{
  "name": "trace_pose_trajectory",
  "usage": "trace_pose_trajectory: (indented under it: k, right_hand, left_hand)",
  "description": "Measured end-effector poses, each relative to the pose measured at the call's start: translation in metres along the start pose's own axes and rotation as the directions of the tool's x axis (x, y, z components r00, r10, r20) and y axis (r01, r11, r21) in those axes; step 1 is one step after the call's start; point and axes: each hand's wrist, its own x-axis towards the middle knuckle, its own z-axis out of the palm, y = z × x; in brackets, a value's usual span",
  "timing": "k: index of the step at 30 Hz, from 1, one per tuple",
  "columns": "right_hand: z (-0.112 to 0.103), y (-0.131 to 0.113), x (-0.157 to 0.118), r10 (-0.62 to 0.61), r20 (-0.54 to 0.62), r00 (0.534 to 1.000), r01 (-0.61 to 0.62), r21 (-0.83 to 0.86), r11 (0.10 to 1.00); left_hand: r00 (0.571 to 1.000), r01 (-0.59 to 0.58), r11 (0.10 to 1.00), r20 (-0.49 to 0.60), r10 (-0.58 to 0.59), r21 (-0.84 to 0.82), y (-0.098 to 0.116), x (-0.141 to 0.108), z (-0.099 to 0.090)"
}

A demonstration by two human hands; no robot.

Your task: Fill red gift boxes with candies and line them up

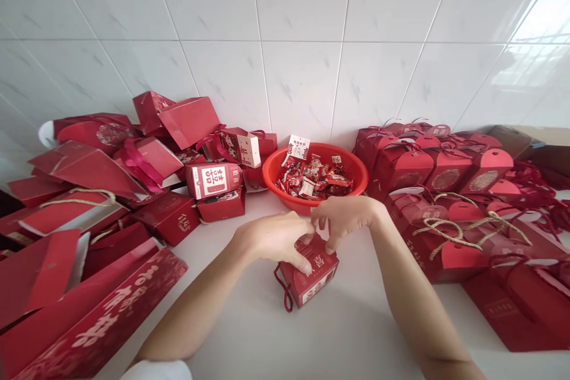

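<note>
A small red gift box (307, 278) with white and gold lettering sits on the white tabletop in front of me. From its left side hangs a dark red cord (285, 297). My left hand (276, 238) is closed on the box, its thumb across the printed face and its fingers toward the back. On the opposite side, my right hand (346, 218) holds the upper edge between thumb and fingers. Both hands partly hide the top of the box. Just beyond them stands a red plastic basin (272, 185) with several wrapped candies (307, 187) in it.
A loose heap of red boxes (189, 122) and bags fills the left side. At the right stand rows of closed red gift boxes (449, 167), some with rope handles (445, 231). A white tiled wall (298, 83) rises behind the table (351, 326).
</note>
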Motion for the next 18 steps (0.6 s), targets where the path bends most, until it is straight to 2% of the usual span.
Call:
trace_pose_trajectory:
  k: [3,6,9,13,18]
  right_hand:
    - [-0.001,0.004,0.001,0.021,0.064,0.998,-0.024,0.046,0.999]
    - [0.003,-0.003,0.01,0.109,0.097,0.989,-0.11,0.008,0.994]
    - [0.01,-0.013,0.024,0.183,0.072,0.981,-0.175,-0.101,0.979]
    - [0.017,-0.02,0.036,0.167,0.036,0.985,-0.155,-0.231,0.961]
    - [0.014,-0.023,0.024,0.152,-0.045,0.987,-0.158,-0.281,0.946]
  left_hand:
    - [1.0,0.021,1.0,-0.001,-0.021,0.0,-0.005,0.003,-0.003]
    - [0.999,0.033,0.999,-0.015,-0.033,-0.017,-0.019,0.006,-0.01]
    - [0.998,0.047,0.999,-0.039,-0.048,-0.019,-0.033,0.006,-0.016]
    - [0.992,0.107,0.994,-0.073,-0.105,0.018,-0.04,0.0,-0.022]
    - [0.99,0.126,0.991,-0.071,-0.123,0.034,-0.04,-0.003,-0.022]
